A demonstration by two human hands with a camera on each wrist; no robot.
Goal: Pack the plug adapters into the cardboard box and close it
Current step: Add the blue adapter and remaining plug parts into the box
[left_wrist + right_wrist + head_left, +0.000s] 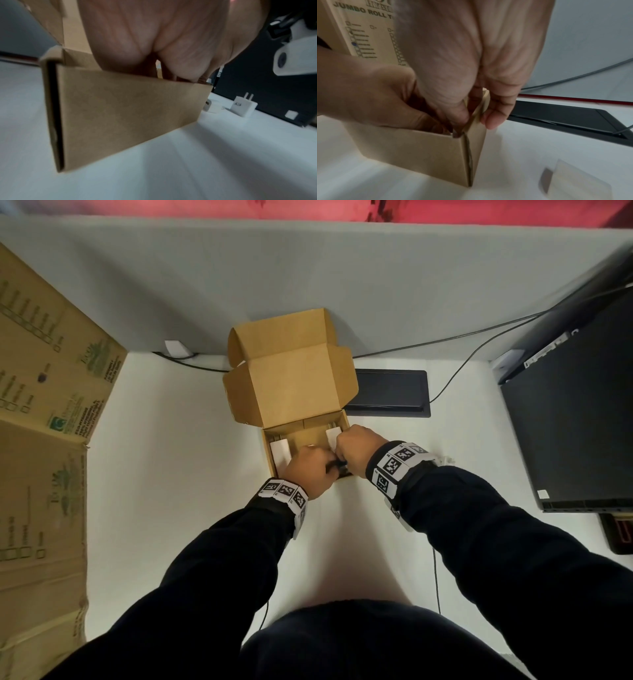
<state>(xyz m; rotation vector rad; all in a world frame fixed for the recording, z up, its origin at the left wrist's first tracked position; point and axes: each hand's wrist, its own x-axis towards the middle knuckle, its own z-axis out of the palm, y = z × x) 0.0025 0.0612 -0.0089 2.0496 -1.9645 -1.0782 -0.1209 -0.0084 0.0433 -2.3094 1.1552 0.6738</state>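
The brown cardboard box (270, 446) stands open at the desk's middle with its lid (291, 381) raised. One white plug adapter (281, 453) lies inside at the left, another (333, 436) at the right. My left hand (308, 470) reaches into the near right corner, fingers curled on a small dark adapter (337, 465) that is mostly hidden. My right hand (356, 450) pinches the box's right wall (477, 129) between thumb (458, 115) and a finger (493, 119). Two more white adapters (212, 106) (243, 106) lie on the desk right of the box (128, 115).
A large printed carton (44, 412) stands along the left edge. A black computer case (575, 419) fills the right side, cables run along the grey partition, and a black desk cable hatch (390, 393) sits just behind the box.
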